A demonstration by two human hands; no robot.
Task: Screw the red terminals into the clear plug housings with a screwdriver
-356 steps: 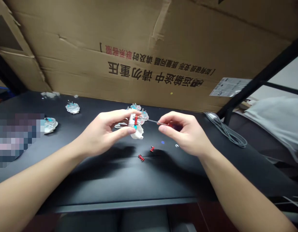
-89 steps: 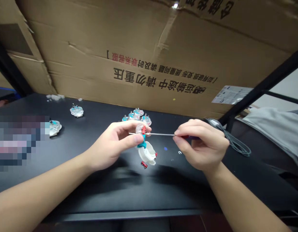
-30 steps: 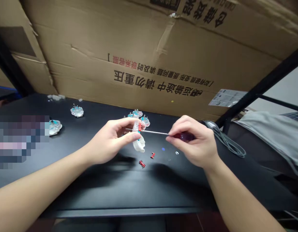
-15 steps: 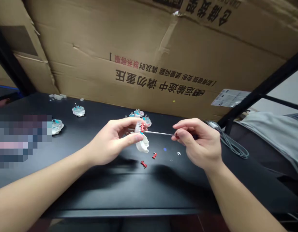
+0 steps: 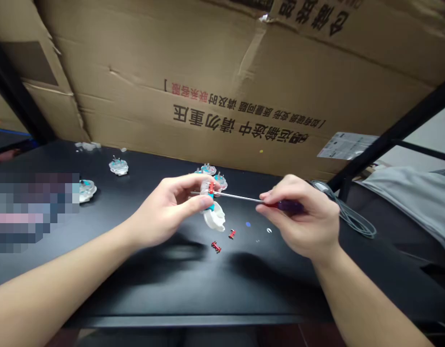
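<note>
left grip (image 5: 177, 202) pinching rounded plastic piece (image 5: 215, 217), right grip (image 5: 304, 217) clasping thin metal-shafted screwdriver (image 5: 240, 197)

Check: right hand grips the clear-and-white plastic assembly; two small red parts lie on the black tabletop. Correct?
Wrong hand: the head view shows the left hand gripping the clear-and-white plastic assembly. Two small red parts do lie on the black tabletop.

Red, turquoise and white plastic assembly (image 5: 213, 212)
</note>
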